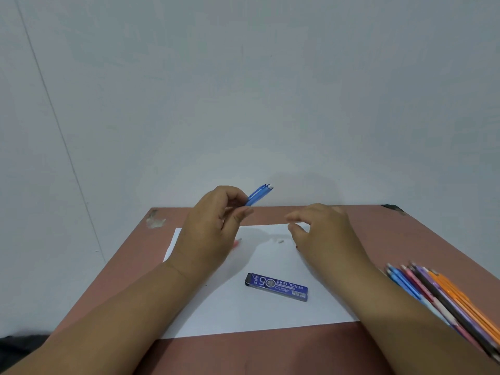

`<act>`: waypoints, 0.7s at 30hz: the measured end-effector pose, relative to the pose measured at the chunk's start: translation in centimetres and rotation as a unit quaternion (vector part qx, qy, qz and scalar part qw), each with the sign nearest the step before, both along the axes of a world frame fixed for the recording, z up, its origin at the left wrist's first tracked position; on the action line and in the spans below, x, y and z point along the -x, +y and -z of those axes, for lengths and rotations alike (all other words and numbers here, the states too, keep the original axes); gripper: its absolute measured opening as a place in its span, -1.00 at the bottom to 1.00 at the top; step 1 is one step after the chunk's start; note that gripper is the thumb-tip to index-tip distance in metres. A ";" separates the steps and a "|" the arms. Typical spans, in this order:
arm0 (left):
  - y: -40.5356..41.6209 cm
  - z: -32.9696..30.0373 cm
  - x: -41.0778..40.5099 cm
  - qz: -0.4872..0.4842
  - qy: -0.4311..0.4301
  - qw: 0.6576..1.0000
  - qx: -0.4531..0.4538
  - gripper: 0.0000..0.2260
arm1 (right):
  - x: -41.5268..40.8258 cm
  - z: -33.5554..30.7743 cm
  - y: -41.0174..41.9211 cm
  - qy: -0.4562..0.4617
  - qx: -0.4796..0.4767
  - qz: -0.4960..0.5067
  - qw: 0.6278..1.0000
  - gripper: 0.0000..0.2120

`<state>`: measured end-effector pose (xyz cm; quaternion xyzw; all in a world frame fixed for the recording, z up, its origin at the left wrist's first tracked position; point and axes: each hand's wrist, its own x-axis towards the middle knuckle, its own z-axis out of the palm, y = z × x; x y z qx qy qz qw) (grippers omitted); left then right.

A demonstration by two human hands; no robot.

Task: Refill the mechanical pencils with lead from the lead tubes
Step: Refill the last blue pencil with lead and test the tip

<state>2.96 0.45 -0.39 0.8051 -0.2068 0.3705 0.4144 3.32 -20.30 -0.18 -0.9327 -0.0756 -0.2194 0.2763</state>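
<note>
**Blue pencil raised in the left hand, lead tube lying nearer the right**

The left hand (209, 234) held a translucent blue plastic mechanical pencil (259, 195) pinched between thumb and fingers, lifted above the far part of the bench. The pencil's long axis ran from the fingers up and to the right, its white-capped end pointing away from the person; the tip end was hidden inside the grip. The right hand (319, 234) hovered just to the right of it, fingers loosely curled with thumb and forefinger close together. Whether they pinched something small could not be told, as that area was blurred.

The flat dark-blue pencil lead tube with white lettering (276, 287) lay on the white sheet of paper (270, 318), nearer the person than both hands and roughly between the two forearms. Its long axis ran left to right, tilted slightly down to the right, its dark cap end at the left. It looked slightly closer to the right hand, which appeared freer to take it by drawing back and down.

A small pale fleck (280, 241), possibly a cap or eraser, sat on the paper below the gap between the hands, and a pink tip (237, 242) showed under the left hand.

The reddish-brown bench (422, 239) left open paper all around the tube. A fanned bundle of coloured mechanical pencils (443, 299) lay at the right edge, beside the right forearm, well apart from the tube.
</note>
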 end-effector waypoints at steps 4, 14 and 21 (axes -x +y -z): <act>0.3 0.3 -0.4 -0.009 0.006 1.000 -0.029 -0.81 | -0.3 -0.2 0.4 0.089 0.067 0.069 0.991 -0.83; 0.6 0.4 -1.2 -0.033 -0.021 0.995 -0.088 -0.89 | -1.1 0.1 1.2 0.127 0.128 0.056 0.982 -0.79; 0.8 0.5 -1.1 -0.050 -0.021 0.994 -0.094 -0.86 | -0.7 -0.3 0.7 0.066 0.066 0.035 0.995 -0.85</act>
